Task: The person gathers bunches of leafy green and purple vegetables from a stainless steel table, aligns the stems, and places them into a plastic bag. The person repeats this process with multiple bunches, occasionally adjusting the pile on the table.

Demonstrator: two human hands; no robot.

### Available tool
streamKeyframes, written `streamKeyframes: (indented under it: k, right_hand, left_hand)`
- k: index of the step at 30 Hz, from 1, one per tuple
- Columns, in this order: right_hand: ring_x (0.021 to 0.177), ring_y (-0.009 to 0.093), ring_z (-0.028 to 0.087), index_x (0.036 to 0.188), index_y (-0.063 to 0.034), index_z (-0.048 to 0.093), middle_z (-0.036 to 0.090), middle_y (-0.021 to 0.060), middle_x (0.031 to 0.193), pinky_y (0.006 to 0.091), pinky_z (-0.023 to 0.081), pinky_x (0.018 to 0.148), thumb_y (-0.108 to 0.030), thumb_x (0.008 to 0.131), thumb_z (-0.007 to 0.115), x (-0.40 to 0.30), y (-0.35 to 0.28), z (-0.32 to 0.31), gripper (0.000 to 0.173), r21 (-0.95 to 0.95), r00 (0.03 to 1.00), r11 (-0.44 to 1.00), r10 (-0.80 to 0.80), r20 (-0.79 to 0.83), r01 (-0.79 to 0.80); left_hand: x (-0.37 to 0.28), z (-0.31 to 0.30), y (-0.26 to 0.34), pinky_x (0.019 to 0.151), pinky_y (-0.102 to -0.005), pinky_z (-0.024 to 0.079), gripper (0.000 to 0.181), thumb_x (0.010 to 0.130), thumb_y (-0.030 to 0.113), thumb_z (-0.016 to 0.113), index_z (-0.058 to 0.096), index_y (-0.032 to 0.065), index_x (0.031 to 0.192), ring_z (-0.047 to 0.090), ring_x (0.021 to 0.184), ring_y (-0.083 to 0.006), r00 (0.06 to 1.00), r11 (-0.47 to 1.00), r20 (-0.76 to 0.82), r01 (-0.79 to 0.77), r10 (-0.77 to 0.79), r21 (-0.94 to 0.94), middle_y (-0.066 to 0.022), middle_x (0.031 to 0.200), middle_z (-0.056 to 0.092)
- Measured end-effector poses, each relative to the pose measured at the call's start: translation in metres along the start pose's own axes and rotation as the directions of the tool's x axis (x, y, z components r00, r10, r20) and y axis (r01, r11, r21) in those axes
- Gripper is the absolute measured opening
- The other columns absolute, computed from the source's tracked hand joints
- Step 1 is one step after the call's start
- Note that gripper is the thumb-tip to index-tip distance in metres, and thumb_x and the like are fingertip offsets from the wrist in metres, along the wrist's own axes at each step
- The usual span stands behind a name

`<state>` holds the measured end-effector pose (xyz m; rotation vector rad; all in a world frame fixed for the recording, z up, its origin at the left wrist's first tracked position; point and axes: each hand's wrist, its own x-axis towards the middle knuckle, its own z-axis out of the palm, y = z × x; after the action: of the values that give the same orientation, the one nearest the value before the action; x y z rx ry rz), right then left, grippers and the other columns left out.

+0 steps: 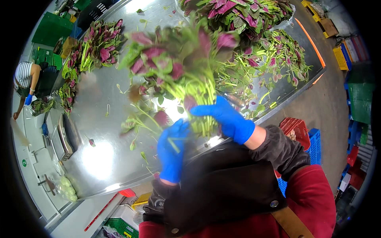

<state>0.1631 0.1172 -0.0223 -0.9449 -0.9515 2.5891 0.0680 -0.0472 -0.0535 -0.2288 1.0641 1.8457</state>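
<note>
My right hand [230, 120], in a blue glove, grips a large bunch of red amaranth greens [202, 89] by the stems. The leaves of the bunch are blurred and point away from me over the table. Beside it, my left hand [174, 151], also gloved in blue, holds a few loose amaranth sprigs [146, 114] whose stems run into its fingers. A wooden tool handle [236, 100] lies just beyond my right hand, its other end hidden by greens. Trimmed stems and leaves [262, 102] are scattered around it.
A steel table [92, 119] spans the view. A big amaranth heap [238, 15] stands at the back, bunches [101, 44] at the left. Left are a weighing scale [64, 136], bagged pale vegetables [67, 189] and another person [26, 74]. Crates, including a red one [294, 131], stand right.
</note>
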Motion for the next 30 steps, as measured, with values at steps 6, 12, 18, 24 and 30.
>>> streamKeyframes:
  k: [6, 12, 18, 24, 30]
  right_hand:
    - [0.103, 0.017, 0.056, 0.127, -0.0016, 0.046, 0.059, 0.0080, 0.113, 0.0303, 0.046, 0.087, -0.007, 0.072, 0.074, -0.021, 0.053, -0.032, 0.062, -0.225, 0.981, 0.959, 0.148, -0.128, -0.174]
    - [0.108, 0.017, 0.053, 0.130, 0.0002, 0.041, 0.056, 0.0092, 0.119, 0.0315, 0.044, 0.091, -0.008, 0.068, 0.077, -0.023, 0.061, -0.042, 0.072, -0.548, 0.997, 0.837, -0.040, -0.058, 0.002]
    - [0.102, 0.016, 0.058, 0.131, 0.0007, 0.041, 0.058, 0.0095, 0.116, 0.0306, 0.046, 0.089, -0.002, 0.070, 0.074, -0.034, 0.034, -0.033, 0.069, -0.274, 0.998, 0.962, 0.000, -0.057, -0.015]
    - [0.095, 0.017, 0.061, 0.124, -0.0003, 0.048, 0.061, 0.0092, 0.108, 0.0298, 0.049, 0.084, 0.002, 0.072, 0.071, -0.027, 0.034, -0.022, 0.057, -0.266, 0.991, 0.957, 0.088, -0.105, -0.113]
    - [0.096, 0.017, 0.061, 0.125, -0.0012, 0.047, 0.060, 0.0107, 0.111, 0.0299, 0.050, 0.081, -0.002, 0.073, 0.071, -0.040, 0.023, -0.017, 0.057, -0.061, 0.997, 0.998, -0.036, -0.064, 0.032]
  left_hand:
    - [0.002, -0.057, -0.052, 0.073, -0.0346, 0.045, 0.015, 0.083, 0.012, 0.053, 0.056, 0.0037, 0.094, 0.054, 0.082, -0.0197, 0.904, 0.905, -0.084, 0.410, -0.420, -0.114, -0.0065, 0.088, 0.056]
    - [-0.003, -0.009, -0.024, 0.089, -0.0383, 0.049, 0.046, 0.078, 0.002, 0.056, 0.048, -0.0004, 0.124, 0.061, 0.098, -0.0257, 0.946, 0.946, 0.059, 0.315, -0.319, 0.072, -0.0147, 0.111, 0.060]
    - [0.001, -0.012, -0.007, 0.090, -0.0376, 0.049, 0.059, 0.078, 0.001, 0.058, 0.038, 0.0022, 0.134, 0.059, 0.105, -0.0267, 0.913, 0.941, 0.235, 0.305, -0.333, 0.146, -0.0155, 0.120, 0.055]
    - [0.002, 0.002, -0.018, 0.081, -0.0338, 0.051, 0.061, 0.073, 0.001, 0.061, 0.040, 0.0010, 0.131, 0.063, 0.092, -0.0239, 0.966, 0.922, 0.012, 0.244, -0.260, 0.301, -0.0150, 0.117, 0.057]
    - [-0.016, 0.023, 0.016, 0.070, -0.0364, 0.054, 0.048, 0.072, 0.001, 0.061, 0.052, -0.0053, 0.119, 0.064, 0.078, -0.0230, 0.990, 0.932, -0.006, 0.135, -0.141, 0.337, -0.0124, 0.093, 0.064]
